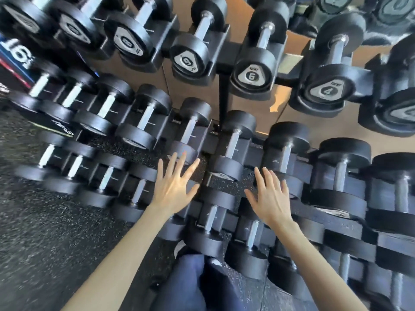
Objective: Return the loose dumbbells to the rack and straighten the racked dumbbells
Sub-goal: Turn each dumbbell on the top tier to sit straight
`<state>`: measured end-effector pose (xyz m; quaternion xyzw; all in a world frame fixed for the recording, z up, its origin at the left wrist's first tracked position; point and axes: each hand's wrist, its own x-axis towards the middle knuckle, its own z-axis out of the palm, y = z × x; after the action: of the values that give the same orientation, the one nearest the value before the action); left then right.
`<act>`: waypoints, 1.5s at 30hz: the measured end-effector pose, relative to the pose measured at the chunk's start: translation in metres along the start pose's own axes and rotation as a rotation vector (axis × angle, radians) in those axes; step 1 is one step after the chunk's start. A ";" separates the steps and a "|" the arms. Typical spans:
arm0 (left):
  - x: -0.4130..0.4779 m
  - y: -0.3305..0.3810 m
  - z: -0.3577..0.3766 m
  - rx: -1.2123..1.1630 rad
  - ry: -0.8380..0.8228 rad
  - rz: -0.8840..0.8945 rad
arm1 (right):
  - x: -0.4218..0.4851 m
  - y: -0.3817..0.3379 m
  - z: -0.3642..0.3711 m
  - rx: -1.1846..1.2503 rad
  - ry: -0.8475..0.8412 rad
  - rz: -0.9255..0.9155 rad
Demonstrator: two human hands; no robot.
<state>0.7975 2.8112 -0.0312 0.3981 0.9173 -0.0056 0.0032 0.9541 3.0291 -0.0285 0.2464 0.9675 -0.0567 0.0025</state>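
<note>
Over the near tiers of the rack (223,97), the left hand (175,187) and right hand (271,198) are spread flat with straight fingers, holding nothing (whether they touch the weights beneath is unclear). Black dumbbells (226,168) fill three tiers in rows. On the far tier, the dumbbell marked 6 (253,75) sits left of the dumbbell marked 4 (325,90). Speckled floor (45,221) lies left.

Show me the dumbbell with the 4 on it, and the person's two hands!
dumbbell with the 4 (325,89): head view, on the number label of its near end.
left hand (174,187): head view, back of the hand.
right hand (271,198): head view, back of the hand.
</note>
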 end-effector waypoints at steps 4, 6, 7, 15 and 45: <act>-0.016 -0.004 -0.023 0.022 0.057 -0.009 | 0.003 -0.009 -0.013 0.040 0.105 -0.080; -0.015 -0.003 -0.038 0.007 0.101 -0.018 | 0.008 -0.016 -0.023 0.055 0.142 -0.110; -0.015 -0.002 -0.044 -0.011 0.132 -0.023 | 0.010 -0.019 -0.028 0.063 0.163 -0.125; -0.001 -0.005 -0.062 -0.106 0.206 0.034 | 0.013 -0.041 -0.047 0.083 0.285 -0.200; 0.238 -0.274 -0.086 -0.193 0.214 0.564 | 0.218 -0.246 -0.069 0.040 0.306 0.169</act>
<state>0.4348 2.7992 0.0546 0.6328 0.7623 0.1247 -0.0542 0.6468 2.9257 0.0600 0.3327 0.9311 -0.0373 -0.1450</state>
